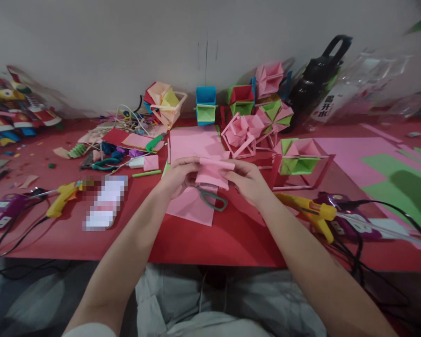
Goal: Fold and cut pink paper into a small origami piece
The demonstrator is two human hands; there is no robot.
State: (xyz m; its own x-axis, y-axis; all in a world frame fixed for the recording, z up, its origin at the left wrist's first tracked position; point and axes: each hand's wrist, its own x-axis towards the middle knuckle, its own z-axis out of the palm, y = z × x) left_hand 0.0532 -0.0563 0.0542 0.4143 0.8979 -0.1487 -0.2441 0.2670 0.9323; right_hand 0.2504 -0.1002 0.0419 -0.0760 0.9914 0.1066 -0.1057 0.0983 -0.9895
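Observation:
Between my two hands is a small piece of pink paper [213, 174], its upper edge rolled or folded over. My left hand [181, 175] grips its left side, with the fingers partly behind the paper. On the right side, my right hand [243, 178] pinches it with the thumb in front. Just below the paper lie scissors with a dark green handle [215, 201]; their blades are hidden. Under them a pink sheet [189, 208] rests on the red table, and a larger pink sheet [192, 140] lies behind my hands.
Yellow glue guns lie left [65, 196] and right [312, 213], with trailing cords. A phone [107, 203] is left of my arm. Folded paper wheels on stands [300, 159] line the back, beside a black bottle [312, 82]. Pink and green sheets [358, 154] cover the right side.

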